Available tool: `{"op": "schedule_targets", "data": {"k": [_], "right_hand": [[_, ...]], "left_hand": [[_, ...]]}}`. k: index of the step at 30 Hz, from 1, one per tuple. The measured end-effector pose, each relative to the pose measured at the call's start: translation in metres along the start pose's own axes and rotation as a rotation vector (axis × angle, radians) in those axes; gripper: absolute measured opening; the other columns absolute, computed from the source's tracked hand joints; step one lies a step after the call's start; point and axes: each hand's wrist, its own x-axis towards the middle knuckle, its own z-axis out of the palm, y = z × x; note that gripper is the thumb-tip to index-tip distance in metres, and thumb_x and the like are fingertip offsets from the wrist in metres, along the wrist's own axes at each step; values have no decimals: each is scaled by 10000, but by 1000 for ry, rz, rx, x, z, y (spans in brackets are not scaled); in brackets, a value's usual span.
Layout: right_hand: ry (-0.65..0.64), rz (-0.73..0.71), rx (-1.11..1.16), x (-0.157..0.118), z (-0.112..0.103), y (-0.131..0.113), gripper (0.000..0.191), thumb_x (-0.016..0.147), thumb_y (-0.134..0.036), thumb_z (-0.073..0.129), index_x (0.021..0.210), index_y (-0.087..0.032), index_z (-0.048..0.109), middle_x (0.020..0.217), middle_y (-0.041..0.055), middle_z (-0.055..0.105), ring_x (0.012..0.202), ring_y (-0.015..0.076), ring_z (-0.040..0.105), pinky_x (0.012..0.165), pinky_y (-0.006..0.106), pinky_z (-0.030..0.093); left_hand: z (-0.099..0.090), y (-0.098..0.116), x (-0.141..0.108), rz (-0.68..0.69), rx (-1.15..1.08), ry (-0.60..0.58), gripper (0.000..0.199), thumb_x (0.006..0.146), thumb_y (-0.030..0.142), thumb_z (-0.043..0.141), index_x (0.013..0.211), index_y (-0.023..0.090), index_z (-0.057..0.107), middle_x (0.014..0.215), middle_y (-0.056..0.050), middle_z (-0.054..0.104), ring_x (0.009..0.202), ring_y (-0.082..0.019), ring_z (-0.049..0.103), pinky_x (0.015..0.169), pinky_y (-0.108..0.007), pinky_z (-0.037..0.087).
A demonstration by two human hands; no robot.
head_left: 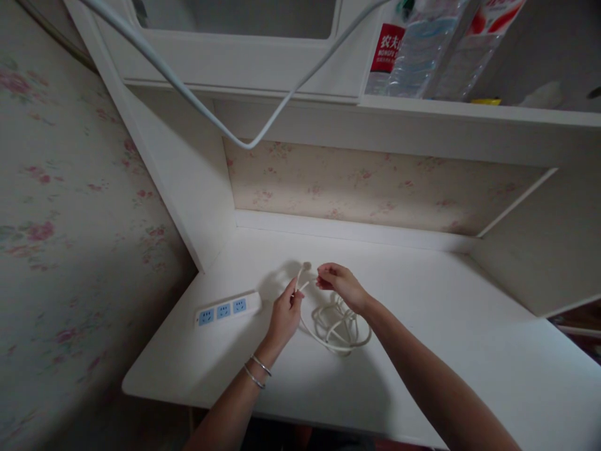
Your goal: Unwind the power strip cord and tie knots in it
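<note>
A pale power cord (328, 346) lies in loose coils on the white desk, with its plug end (307, 266) raised. My left hand (284, 313) is closed around the cord a little below the plug; two silver bangles circle that wrist. Just right of the plug, my right hand (342, 285) hovers over the coils. Its fingers are loosely curled with a gap between the tips, and I see nothing in them. Left of my left hand rests a white power strip (253, 302) with blue sockets.
Under the hands spreads the white desk (432, 351), with side panels and a floral-papered back wall (352, 188). Overhead, a thick white cable (248, 144) sags in front of the cabinet. Clear plastic bottles (422, 50) stand on the shelf at upper right.
</note>
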Motion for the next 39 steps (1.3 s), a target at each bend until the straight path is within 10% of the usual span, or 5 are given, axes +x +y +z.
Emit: {"op": "schedule_targets", "data": {"k": [11,19,24,34,39], "right_hand": [[-109,-487,-724,-7,21,56,674,843,-227,496,1463,-113,257,1530,157,211,1418,215,166,1136,435,217],[-366,-529,-724,14,5,26,325,941,-356,423,1011,-172,681,992,87,683,927,205,609,865,339,453],[-432,-257,-612,-1,-47,-12,519,882,-596,420,840,-153,687,642,-19,577,588,116,501,532,214,364],[288,177,-934,-67,-255,6,635,784,-748,390,795,-179,673,597,73,592,462,138,487,524,304,348],[522,339,-840,-102,-291,29,624,779,-707,435,833,-141,690,510,71,544,381,137,454,491,337,334]], "left_hand": [[-4,-1,-4,32,-62,-106,382,929,362,441,1249,171,525,1006,-61,693,932,-173,628,848,-274,456],[-13,-5,-8,96,-22,-66,354,946,376,407,1146,166,610,1123,-81,651,1038,-179,588,935,-291,426],[-15,-5,-10,135,106,-114,387,968,402,331,915,174,639,907,-50,658,857,-160,590,814,-273,433],[-36,-39,4,122,349,-75,384,927,431,403,656,177,502,634,14,503,627,-129,471,621,-243,334],[-12,-31,7,147,363,-161,421,929,464,400,631,180,489,628,19,497,617,-120,460,603,-233,314]]}}
